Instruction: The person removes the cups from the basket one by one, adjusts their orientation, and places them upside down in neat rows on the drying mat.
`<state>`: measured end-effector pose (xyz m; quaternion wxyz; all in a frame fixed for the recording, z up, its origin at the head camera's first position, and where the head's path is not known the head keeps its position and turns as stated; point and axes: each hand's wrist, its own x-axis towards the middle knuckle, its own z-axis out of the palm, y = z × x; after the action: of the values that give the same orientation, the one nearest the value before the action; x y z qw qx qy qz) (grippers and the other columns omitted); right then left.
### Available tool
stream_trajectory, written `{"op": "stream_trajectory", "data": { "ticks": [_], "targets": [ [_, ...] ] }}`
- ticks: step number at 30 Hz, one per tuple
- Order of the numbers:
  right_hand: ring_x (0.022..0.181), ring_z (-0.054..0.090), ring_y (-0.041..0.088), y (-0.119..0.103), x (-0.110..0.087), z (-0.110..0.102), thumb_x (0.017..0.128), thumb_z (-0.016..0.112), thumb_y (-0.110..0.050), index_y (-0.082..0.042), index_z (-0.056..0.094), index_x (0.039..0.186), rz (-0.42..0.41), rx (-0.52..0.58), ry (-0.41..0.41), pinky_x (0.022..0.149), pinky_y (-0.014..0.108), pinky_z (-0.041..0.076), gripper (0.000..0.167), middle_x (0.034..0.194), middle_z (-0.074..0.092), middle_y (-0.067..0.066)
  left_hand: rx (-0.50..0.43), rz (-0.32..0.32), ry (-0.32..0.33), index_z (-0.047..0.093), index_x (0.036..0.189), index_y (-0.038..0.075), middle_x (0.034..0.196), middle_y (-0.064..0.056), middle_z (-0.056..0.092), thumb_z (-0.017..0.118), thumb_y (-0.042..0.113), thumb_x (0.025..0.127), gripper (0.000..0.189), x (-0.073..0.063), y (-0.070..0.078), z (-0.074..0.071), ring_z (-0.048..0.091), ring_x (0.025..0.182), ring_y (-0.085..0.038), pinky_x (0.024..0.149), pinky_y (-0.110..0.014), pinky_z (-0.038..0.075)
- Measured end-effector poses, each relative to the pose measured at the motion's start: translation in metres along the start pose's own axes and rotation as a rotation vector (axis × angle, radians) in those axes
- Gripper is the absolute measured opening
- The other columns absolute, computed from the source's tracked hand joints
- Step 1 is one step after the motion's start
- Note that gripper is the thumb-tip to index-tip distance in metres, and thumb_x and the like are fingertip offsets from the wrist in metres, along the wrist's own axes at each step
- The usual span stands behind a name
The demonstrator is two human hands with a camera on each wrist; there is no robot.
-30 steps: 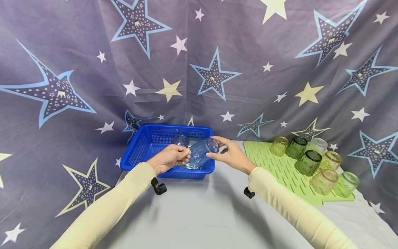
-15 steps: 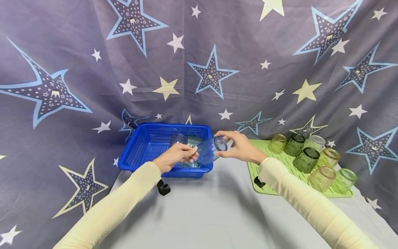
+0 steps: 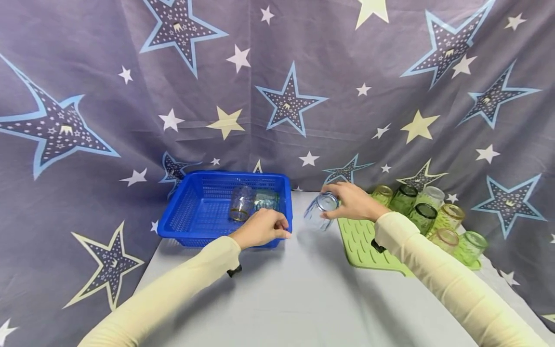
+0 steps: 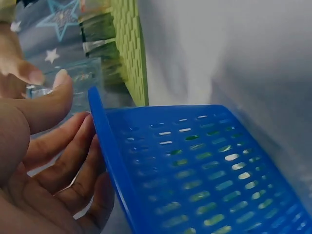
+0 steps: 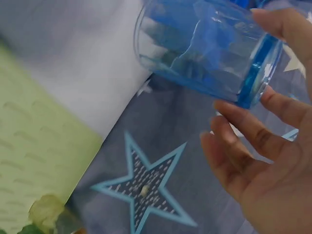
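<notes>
The blue glass point(image 3: 319, 212) is tilting over the desk point(image 3: 303, 294), between the basket point(image 3: 182, 212) and the green mat point(image 3: 360, 246); its mouth is pointing down-left, its base toward the right hand point(image 3: 354, 200); this nearer hand is pinching the base end; the left hand point(image 3: 262, 227) is holding nothing, fingers loosely curving, beside the basket; the mat is lying rightward, bearing other glasses point(image 3: 422, 218); a starry cloth point(image 3: 277, 152) is hanging behind.

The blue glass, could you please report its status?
Right hand grips blue glass, tilted, base up. Left hand empty, beside blue basket. Nothing seen in its way.
</notes>
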<state>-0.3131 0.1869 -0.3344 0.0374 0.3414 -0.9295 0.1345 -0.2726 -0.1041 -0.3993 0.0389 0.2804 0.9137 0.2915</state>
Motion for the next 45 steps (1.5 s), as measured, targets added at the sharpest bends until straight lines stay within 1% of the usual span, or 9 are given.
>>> {"op": "stream_trajectory", "data": {
  "ticks": [4,7,11,17,22,26,36,41,45],
  "targets": [
    [0.102,0.063,0.034,0.016,-0.006,0.006,0.077,0.088,-0.029,-0.002,0.064,0.132,-0.017,-0.026,-0.029,0.087,0.053,0.053,0.066,0.112,0.068,0.016,0.12,0.03,0.018,0.078,0.11,0.01,0.091,0.004,0.074,0.081,0.027,0.091,0.025,-0.001,0.006,0.005,0.067,0.077,-0.006,0.072,-0.029,0.056],
    [0.098,0.062,0.033,0.028,-0.01,0.01,0.074,0.09,-0.022,-0.001,0.065,0.131,-0.008,-0.039,-0.068,0.083,0.05,0.054,0.065,0.11,0.066,0.017,0.2,0.045,0.06,0.079,0.101,0.01,0.087,0.002,0.075,0.083,0.029,0.089,0.023,-0.001,0.007,0.006,0.067,0.073,-0.008,0.069,-0.03,0.056],
    [0.102,0.063,0.034,0.038,-0.016,0.011,0.077,0.088,-0.021,-0.003,0.064,0.133,0.024,-0.05,-0.126,0.084,0.05,0.054,0.064,0.113,0.065,0.018,0.266,0.06,0.096,0.078,0.089,0.013,0.081,0.004,0.074,0.083,0.033,0.088,0.021,0.0,0.006,0.007,0.064,0.065,-0.007,0.064,-0.029,0.055],
    [0.115,0.062,0.042,0.05,-0.025,0.007,0.084,0.086,-0.032,-0.009,0.06,0.14,0.112,-0.087,-0.196,0.091,0.058,0.051,0.066,0.127,0.063,0.022,0.298,0.095,0.096,0.077,0.081,0.017,0.076,0.005,0.072,0.081,0.033,0.09,0.02,0.0,0.007,0.006,0.057,0.055,-0.004,0.055,-0.025,0.05],
    [0.114,0.062,0.044,0.063,-0.03,0.005,0.085,0.085,-0.033,-0.009,0.059,0.142,0.154,-0.091,-0.213,0.091,0.06,0.051,0.067,0.126,0.063,0.023,0.341,0.133,0.107,0.064,0.064,0.021,0.06,0.011,0.059,0.081,0.033,0.091,0.033,0.0,0.009,0.005,0.049,0.05,-0.005,0.05,-0.024,0.041],
    [0.112,0.063,0.043,0.073,-0.035,0.004,0.085,0.085,-0.035,-0.007,0.058,0.143,0.18,-0.083,-0.226,0.09,0.059,0.052,0.069,0.126,0.064,0.023,0.366,0.145,0.118,0.055,0.058,0.022,0.054,0.011,0.05,0.081,0.032,0.09,0.043,0.0,0.009,0.005,0.044,0.049,-0.006,0.048,-0.024,0.036],
    [0.106,0.065,0.041,0.101,-0.048,-0.001,0.085,0.085,-0.028,0.0,0.059,0.14,0.225,-0.047,-0.197,0.089,0.059,0.052,0.066,0.12,0.067,0.021,0.416,0.134,0.113,0.049,0.058,0.023,0.055,0.011,0.046,0.081,0.033,0.091,0.047,-0.001,0.011,0.005,0.042,0.051,-0.007,0.047,-0.025,0.034],
    [0.1,0.067,0.038,0.114,-0.054,-0.002,0.086,0.085,-0.03,0.0,0.059,0.139,0.273,-0.033,-0.208,0.087,0.059,0.052,0.067,0.126,0.063,0.026,0.442,0.151,0.116,0.05,0.059,0.022,0.058,0.01,0.047,0.081,0.032,0.091,0.045,-0.002,0.012,0.006,0.042,0.053,-0.008,0.049,-0.026,0.035],
    [0.11,0.063,0.047,0.125,-0.06,-0.004,0.086,0.084,-0.03,0.0,0.056,0.141,0.314,-0.034,-0.215,0.092,0.063,0.049,0.069,0.132,0.06,0.03,0.451,0.158,0.127,0.053,0.061,0.022,0.059,0.01,0.05,0.082,0.032,0.09,0.042,-0.002,0.013,0.006,0.045,0.054,-0.008,0.05,-0.028,0.038]
  ]
}}
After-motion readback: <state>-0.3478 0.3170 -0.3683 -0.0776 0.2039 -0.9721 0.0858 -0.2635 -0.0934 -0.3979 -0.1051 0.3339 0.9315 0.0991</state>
